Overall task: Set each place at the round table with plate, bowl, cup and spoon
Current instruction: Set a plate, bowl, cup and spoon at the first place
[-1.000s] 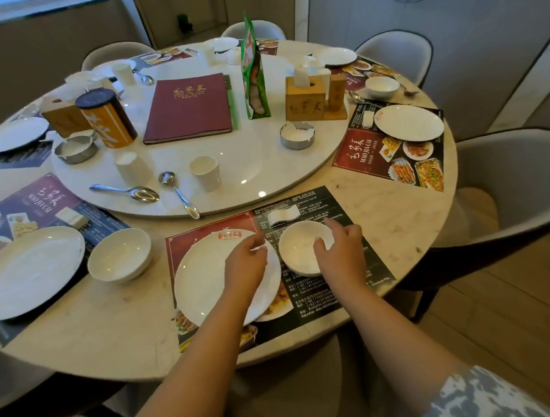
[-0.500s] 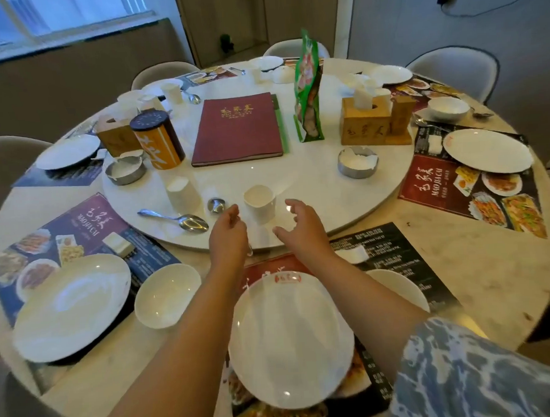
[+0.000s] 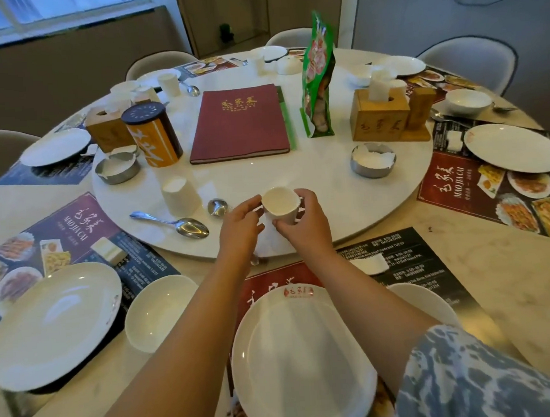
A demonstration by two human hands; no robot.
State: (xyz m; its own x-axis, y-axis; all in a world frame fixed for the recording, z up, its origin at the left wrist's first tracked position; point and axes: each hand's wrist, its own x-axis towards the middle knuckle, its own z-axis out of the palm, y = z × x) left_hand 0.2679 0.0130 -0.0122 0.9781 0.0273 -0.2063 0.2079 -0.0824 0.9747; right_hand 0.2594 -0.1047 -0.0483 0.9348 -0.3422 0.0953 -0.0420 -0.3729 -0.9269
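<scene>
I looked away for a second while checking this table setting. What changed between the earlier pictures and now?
Both hands left the plate and bowl of the near place and reached forward to the turntable. The right hand now grips the white cup, and the left hand touches it from the other side. The spoons, upturned cup and menu stayed put.

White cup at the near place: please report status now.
Right hand gripping white cup on turntable. Left hand touching its side. Spoon close left, not blocking.
</scene>
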